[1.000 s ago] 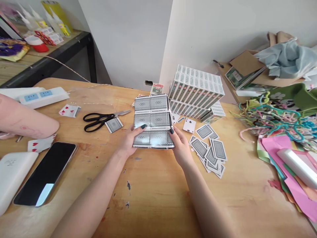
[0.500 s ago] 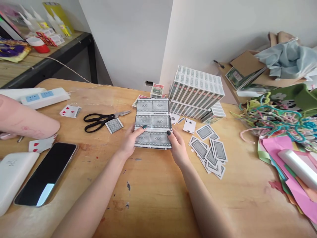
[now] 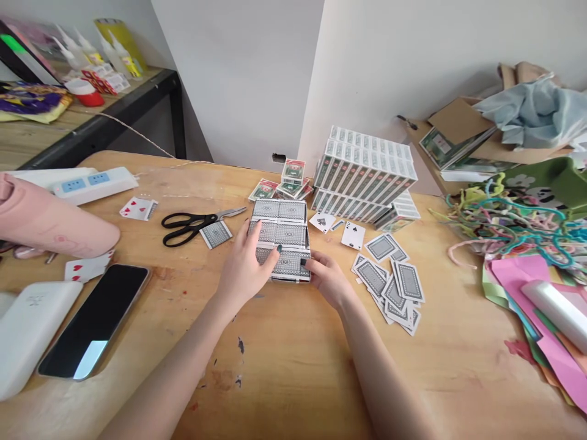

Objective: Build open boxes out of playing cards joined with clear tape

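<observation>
A flat rectangular panel of playing cards, patterned grey backs up in rows with white edges, lies in front of me. It looks low and box-like; its underside is hidden. My left hand rests over its left part, fingers spread and thumb pointing across the top. At the front right corner my right hand grips the panel, thumb on top and the other fingers at the side. Black-handled scissors and a single face-down card lie left of it. Loose cards are scattered to the right.
Stacked card boxes stand behind right, with smaller packs beside them. On the left are a phone, a white case, a pink roll and a power strip. Yarn and coloured paper lie right.
The card panel has come down lower and slightly closer to me. My left hand has shifted from its left edge onto its top, fingers spreading. My right hand has slid to the front corner.
</observation>
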`<state>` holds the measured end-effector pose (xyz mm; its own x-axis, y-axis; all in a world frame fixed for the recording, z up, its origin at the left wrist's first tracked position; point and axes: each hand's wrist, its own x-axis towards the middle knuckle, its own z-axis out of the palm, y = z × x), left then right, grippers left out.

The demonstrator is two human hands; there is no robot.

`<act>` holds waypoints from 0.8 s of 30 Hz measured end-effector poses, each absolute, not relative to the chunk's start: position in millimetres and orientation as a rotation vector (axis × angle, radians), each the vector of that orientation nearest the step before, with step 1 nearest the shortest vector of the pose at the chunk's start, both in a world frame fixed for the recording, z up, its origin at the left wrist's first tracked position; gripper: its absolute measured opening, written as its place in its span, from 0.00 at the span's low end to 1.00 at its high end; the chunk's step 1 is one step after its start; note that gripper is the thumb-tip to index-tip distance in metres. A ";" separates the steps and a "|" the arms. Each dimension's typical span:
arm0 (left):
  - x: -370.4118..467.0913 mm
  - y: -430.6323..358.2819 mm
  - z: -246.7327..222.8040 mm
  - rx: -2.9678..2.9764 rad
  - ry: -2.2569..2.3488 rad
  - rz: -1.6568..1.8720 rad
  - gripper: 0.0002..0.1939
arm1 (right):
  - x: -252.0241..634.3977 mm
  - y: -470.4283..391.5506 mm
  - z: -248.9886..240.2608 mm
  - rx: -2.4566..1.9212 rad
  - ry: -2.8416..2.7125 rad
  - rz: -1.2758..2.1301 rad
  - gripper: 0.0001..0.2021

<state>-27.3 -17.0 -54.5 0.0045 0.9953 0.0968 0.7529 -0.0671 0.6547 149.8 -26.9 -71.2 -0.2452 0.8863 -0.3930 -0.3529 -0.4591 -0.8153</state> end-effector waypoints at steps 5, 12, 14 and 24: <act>-26.2 -15.0 -58.2 1.967 1.803 0.811 0.30 | 144.2 -29.8 -71.7 -1.216 -0.877 1.672 0.17; -21.3 -19.5 -58.7 2.000 1.877 0.775 0.30 | 130.9 -34.4 -74.7 -1.305 -0.984 1.401 0.20; -19.4 -20.3 -59.2 2.001 1.883 0.785 0.32 | 129.5 -34.6 -76.1 -1.318 -0.989 1.387 0.20; -17.4 -20.9 -57.4 1.967 1.892 0.810 0.32 | 130.1 -39.0 -79.6 -1.174 -0.933 1.377 0.26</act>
<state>-17.4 -20.9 -57.4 -0.0229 0.9811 0.1919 0.8161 -0.0926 0.5705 130.1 -39.0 -79.6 0.0334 0.9873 -0.1550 -0.2219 -0.1439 -0.9644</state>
